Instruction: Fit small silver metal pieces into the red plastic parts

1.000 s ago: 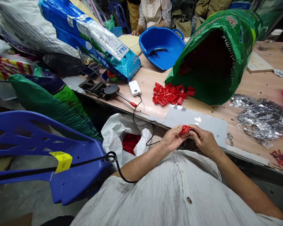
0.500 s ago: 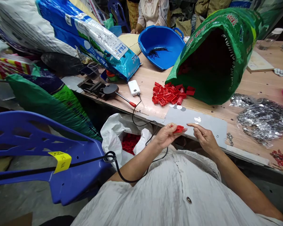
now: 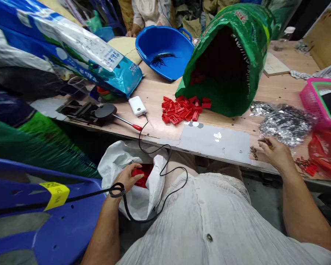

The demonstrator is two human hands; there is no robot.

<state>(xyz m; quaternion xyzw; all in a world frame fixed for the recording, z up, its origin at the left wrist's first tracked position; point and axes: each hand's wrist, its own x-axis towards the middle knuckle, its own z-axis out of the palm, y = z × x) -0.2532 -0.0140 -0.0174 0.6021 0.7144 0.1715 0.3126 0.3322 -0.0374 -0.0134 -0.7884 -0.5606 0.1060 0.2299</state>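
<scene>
My left hand [image 3: 128, 177] reaches over the mouth of a white sack [image 3: 111, 156] beside my lap. Its fingers are apart, above the red plastic pieces [image 3: 145, 173] inside, and I see nothing held. At the right, my right hand [image 3: 277, 152] is low over the tabletop with thumb and fingers drawn together; whatever is between them is too small to make out. Just left of it lies a little pile of small metal parts [image 3: 254, 152]. Beyond its fingers is a clear bag of shiny metal pieces [image 3: 287, 125].
Red pieces [image 3: 180, 109] spill from a green sack [image 3: 220, 105]. A grey plate [image 3: 204, 141] lies along the table edge. A lever tool [image 3: 106, 111], a corded white power bank [image 3: 138, 106], a blue basin [image 3: 186, 55] and a pink basket [image 3: 309, 97] stand around. A blue chair [image 3: 79, 224] is at left.
My left hand has gone from the table edge, where it held a red piece, down left to the white sack. My right hand has moved right to the small metal parts. The view has shifted.
</scene>
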